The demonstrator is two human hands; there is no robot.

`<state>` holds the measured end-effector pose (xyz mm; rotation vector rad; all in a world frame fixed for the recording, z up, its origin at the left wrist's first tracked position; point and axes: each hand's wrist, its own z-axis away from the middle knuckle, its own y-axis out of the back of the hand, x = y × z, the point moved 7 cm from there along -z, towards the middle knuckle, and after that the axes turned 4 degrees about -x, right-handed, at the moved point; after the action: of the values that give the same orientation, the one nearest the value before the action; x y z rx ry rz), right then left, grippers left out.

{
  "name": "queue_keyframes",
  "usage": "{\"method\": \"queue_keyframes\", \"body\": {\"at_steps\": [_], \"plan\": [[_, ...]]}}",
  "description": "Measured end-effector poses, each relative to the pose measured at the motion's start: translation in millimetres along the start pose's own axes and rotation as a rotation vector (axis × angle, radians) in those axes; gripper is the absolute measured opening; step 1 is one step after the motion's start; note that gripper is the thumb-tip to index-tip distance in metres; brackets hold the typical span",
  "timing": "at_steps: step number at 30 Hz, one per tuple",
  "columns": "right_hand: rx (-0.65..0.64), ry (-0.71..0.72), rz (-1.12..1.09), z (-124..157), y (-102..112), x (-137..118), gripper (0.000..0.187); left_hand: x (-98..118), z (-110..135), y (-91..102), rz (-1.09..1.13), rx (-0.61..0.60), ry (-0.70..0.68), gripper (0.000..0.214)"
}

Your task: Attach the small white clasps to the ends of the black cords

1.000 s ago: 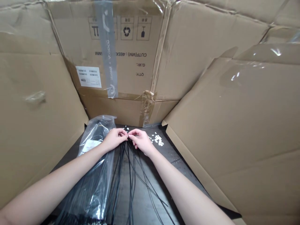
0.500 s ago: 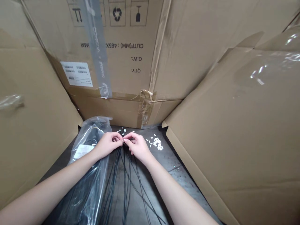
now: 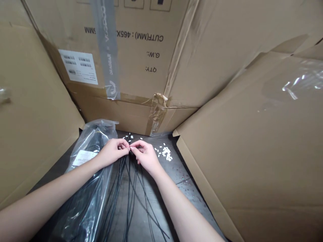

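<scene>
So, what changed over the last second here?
Only the view shifted: the box print sits higher in frame. The left hand and right hand keep their fingertip grip on the cords at their ends; bag and white bits lie as before.

Brown cardboard boxes close in on the left, far and right sides of a dark worktop, the far box carrying a strip of grey tape and a white label.

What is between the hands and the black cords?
Nothing visible. The left hand and right hand pinch the black cords at their far ends; the plastic bag lies to the left, beside them.
</scene>
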<state>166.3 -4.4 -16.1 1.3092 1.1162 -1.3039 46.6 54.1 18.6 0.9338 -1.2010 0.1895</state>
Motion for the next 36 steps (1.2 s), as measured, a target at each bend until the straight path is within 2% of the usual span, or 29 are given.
{"method": "queue_keyframes", "body": {"at_steps": [8,14,17,19,21,26,31,36], "plan": [[0.040,0.055,0.107,3.4,-0.7,-6.8,0.017,-2.8,-0.9,-1.4,-0.054,0.005,0.002,0.020],[0.047,-0.018,0.055,3.7,0.2,-0.8,0.023,-6.3,-3.9,-1.9,-0.075,-0.002,0.006,0.021],[0.100,-0.064,0.068,0.9,-0.8,1.7,0.024,-4.1,-3.8,2.7,-0.105,0.039,-0.017,0.022],[0.197,-0.003,0.108,-4.2,0.4,-4.3,0.020,-4.7,-4.2,6.3,-0.108,0.063,-0.010,0.024],[0.181,0.052,0.129,-13.3,-7.2,-9.7,0.016,-7.3,-5.2,11.3,-0.062,0.111,0.003,0.025],[0.265,0.078,0.119,-29.2,-13.2,-15.6,0.011,-15.2,-9.3,15.6,0.078,0.175,0.013,0.022],[0.130,0.076,0.055,-39.3,-13.1,-10.7,0.012,-16.9,-10.2,12.3,0.060,0.172,0.035,0.019],[0.033,0.035,-0.011,-50.6,-10.5,0.2,0.012,-16.3,-13.4,8.9,0.138,0.120,0.071,0.017]]}}
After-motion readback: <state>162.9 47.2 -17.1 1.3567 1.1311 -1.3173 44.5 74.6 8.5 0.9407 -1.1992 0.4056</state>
